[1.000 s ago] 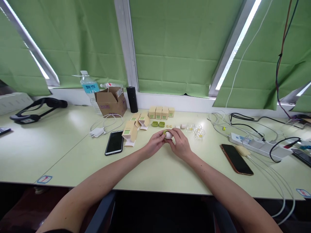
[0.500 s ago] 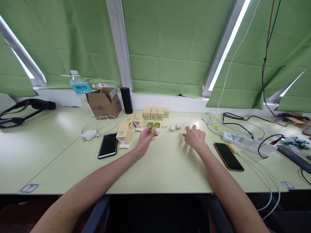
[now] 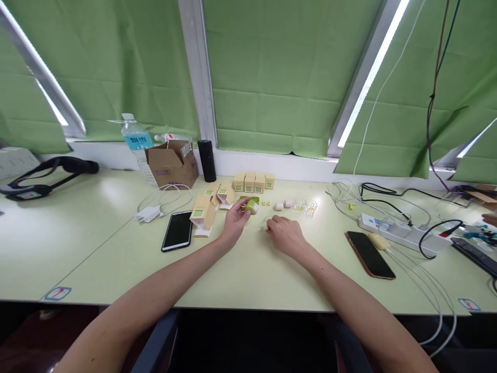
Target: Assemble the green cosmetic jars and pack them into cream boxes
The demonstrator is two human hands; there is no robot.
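My left hand [image 3: 234,221] is closed around a small rounded green-and-white piece [image 3: 252,207], held just above the table. My right hand [image 3: 285,232] has come near it, fingers pinched on a small clear plastic piece [image 3: 265,221], mostly hidden and blurred. Behind my left hand lies a green part [image 3: 254,198], partly covered by the fingers. Two tiny yellow pieces [image 3: 266,203] lie to its right. Further right are two pale pinkish-white cylinders [image 3: 279,206] and clear plastic pieces with yellow inside [image 3: 311,208].
Small cardboard boxes [image 3: 249,183] stand in a row at the back; opened ones [image 3: 204,211] lie left. A phone [image 3: 177,231], white charger [image 3: 149,214], brown carton [image 3: 173,165] and black cylinder [image 3: 207,160] are leftward. Another phone [image 3: 370,255] and a power strip [image 3: 399,235] with cables are at right.
My right hand has moved left from the clear pieces toward my left hand, bringing a small clear piece. My left hand still holds the green-and-white piece. The view has shifted slightly.
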